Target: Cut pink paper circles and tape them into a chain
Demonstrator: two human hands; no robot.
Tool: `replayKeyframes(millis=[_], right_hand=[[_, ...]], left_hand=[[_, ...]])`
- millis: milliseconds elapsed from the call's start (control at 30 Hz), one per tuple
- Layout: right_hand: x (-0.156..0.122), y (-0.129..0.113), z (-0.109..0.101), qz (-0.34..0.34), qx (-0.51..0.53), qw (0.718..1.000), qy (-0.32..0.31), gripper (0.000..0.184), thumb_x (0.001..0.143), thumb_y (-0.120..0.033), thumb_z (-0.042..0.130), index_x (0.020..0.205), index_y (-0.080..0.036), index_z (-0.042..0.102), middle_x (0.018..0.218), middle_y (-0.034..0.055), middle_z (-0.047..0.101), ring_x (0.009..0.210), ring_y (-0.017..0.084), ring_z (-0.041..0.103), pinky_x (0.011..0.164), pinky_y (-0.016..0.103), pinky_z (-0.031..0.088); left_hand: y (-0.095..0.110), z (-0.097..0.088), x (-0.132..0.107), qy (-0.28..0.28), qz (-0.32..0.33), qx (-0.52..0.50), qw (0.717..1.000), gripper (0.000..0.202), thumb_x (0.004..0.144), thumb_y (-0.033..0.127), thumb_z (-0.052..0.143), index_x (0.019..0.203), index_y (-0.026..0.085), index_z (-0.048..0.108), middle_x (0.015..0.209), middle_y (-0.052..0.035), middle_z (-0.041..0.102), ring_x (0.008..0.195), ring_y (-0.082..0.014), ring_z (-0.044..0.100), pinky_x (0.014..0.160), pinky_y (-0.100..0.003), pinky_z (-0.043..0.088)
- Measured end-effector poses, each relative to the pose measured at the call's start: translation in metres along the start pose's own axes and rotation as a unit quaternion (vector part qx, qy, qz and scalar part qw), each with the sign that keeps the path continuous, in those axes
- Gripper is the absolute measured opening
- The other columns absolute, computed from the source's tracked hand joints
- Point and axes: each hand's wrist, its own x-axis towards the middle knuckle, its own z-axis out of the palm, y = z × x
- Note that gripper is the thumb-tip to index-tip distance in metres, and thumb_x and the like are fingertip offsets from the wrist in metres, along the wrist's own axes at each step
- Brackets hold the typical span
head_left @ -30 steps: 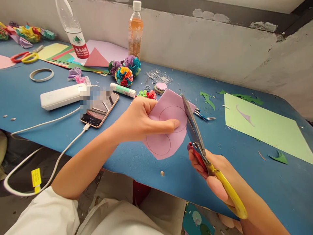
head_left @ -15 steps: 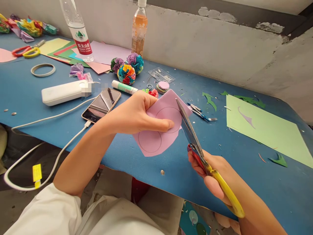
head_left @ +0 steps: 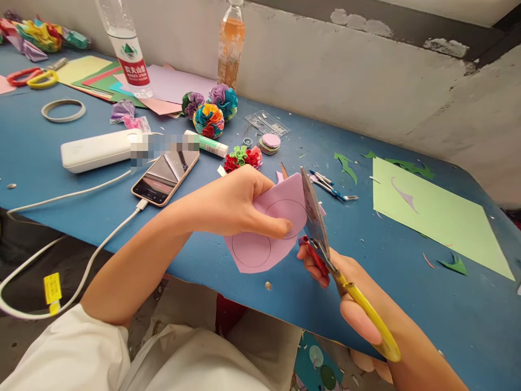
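Observation:
My left hand (head_left: pixel 236 203) pinches a pink paper piece (head_left: pixel 268 228) with two pencilled circles, holding it just above the blue table (head_left: pixel 252 271). My right hand (head_left: pixel 358 304) grips scissors (head_left: pixel 325 239) with yellow and red handles. The blades stand at the paper's right edge, beside the upper circle. A stack of pink paper discs (head_left: pixel 269 143) lies farther back on the table.
A phone (head_left: pixel 165 176) on a white cable, a white power bank (head_left: pixel 95 150), a glue stick (head_left: pixel 207 144), paper flower balls (head_left: pixel 208 119), two bottles (head_left: pixel 130 51) and coloured sheets crowd the left. A green sheet (head_left: pixel 435 214) lies right. A craft knife (head_left: pixel 331 187) lies behind the scissors.
The pink paper has been turned and brought lower and nearer to me. The scissors moved in along its right edge, and a strip of the paper's right corner is gone.

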Motion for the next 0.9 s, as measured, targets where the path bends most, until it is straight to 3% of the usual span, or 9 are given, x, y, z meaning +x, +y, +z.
replayKeyframes(millis=[133,333,400,500,600,667,733,800,900], right_hand=[[0.001,-0.004,0.001,0.071,0.070,0.995,-0.026,0.058,0.079,-0.079,0.040,0.075,-0.022,0.047,0.049,-0.0030,0.041,0.050,0.012,0.033,0.043,0.025,0.032],[0.003,-0.005,0.003,0.009,0.037,0.999,0.002,0.038,0.081,-0.054,0.056,0.065,-0.021,0.044,0.047,-0.0035,0.045,0.049,0.010,0.026,0.043,0.024,0.027],[0.004,-0.006,0.005,0.048,0.083,0.995,0.014,0.041,0.077,-0.059,0.058,0.065,-0.022,0.045,0.046,-0.0037,0.043,0.047,0.010,0.028,0.041,0.024,0.026],[0.007,-0.005,0.008,0.120,0.216,0.969,0.026,0.059,0.063,-0.079,0.059,0.070,-0.021,0.050,0.048,-0.0051,0.040,0.041,0.009,0.032,0.037,0.024,0.027],[0.012,-0.003,0.011,0.082,0.308,0.947,0.044,0.088,0.038,-0.097,0.053,0.081,-0.020,0.055,0.054,-0.0048,0.045,0.038,0.008,0.034,0.037,0.026,0.028],[0.015,-0.005,0.012,0.040,0.326,0.943,0.054,0.096,0.032,-0.100,0.050,0.085,-0.020,0.055,0.061,-0.0021,0.052,0.040,0.009,0.038,0.037,0.027,0.029],[0.019,-0.011,0.013,0.035,0.310,0.948,0.069,0.084,0.042,-0.089,0.064,0.087,-0.020,0.054,0.068,-0.0005,0.056,0.046,0.010,0.045,0.040,0.026,0.034],[0.022,-0.018,0.014,0.051,0.286,0.952,0.097,0.061,0.054,-0.065,0.079,0.085,-0.019,0.054,0.072,-0.0012,0.056,0.055,0.010,0.049,0.047,0.025,0.039],[0.025,-0.022,0.017,0.055,0.293,0.945,0.131,0.045,0.058,-0.046,0.082,0.077,-0.020,0.051,0.067,-0.0042,0.052,0.055,0.009,0.047,0.048,0.024,0.040]], left_hand=[[0.000,-0.004,0.000,-0.001,-0.003,0.007,1.000,0.026,0.062,0.020,0.076,0.047,0.016,0.056,0.047,0.0030,0.045,0.041,-0.0067,0.042,0.033,-0.018,0.027],[-0.002,-0.007,-0.001,0.002,-0.007,0.048,0.999,0.028,0.067,0.029,0.075,0.050,0.017,0.057,0.048,0.0014,0.049,0.042,-0.0096,0.047,0.033,-0.019,0.032],[-0.003,-0.008,0.000,-0.002,-0.016,0.061,0.998,0.025,0.068,0.030,0.075,0.053,0.016,0.059,0.050,0.0009,0.050,0.043,-0.0109,0.050,0.034,-0.019,0.035],[-0.004,-0.009,0.003,-0.039,-0.035,0.072,0.996,0.024,0.070,0.036,0.073,0.061,0.016,0.063,0.055,-0.0007,0.057,0.046,-0.0126,0.054,0.036,-0.020,0.039],[-0.007,-0.006,0.006,-0.095,-0.034,0.098,0.990,0.029,0.072,0.044,0.071,0.065,0.017,0.063,0.059,-0.0004,0.059,0.049,-0.0124,0.054,0.037,-0.019,0.037],[-0.010,-0.001,0.009,-0.130,-0.027,0.127,0.983,0.030,0.072,0.044,0.070,0.065,0.016,0.063,0.058,0.0010,0.056,0.049,-0.0111,0.051,0.037,-0.018,0.033],[-0.013,0.007,0.011,-0.166,-0.022,0.152,0.974,0.027,0.071,0.042,0.070,0.067,0.016,0.064,0.059,0.0018,0.054,0.049,-0.0101,0.049,0.037,-0.018,0.031],[-0.016,0.014,0.014,-0.189,-0.026,0.174,0.966,0.026,0.072,0.040,0.068,0.069,0.015,0.064,0.061,0.0019,0.052,0.051,-0.0093,0.046,0.038,-0.018,0.029],[-0.018,0.016,0.016,-0.192,-0.046,0.188,0.962,0.028,0.071,0.041,0.069,0.070,0.014,0.063,0.062,0.0023,0.049,0.053,-0.0088,0.044,0.039,-0.018,0.027]])
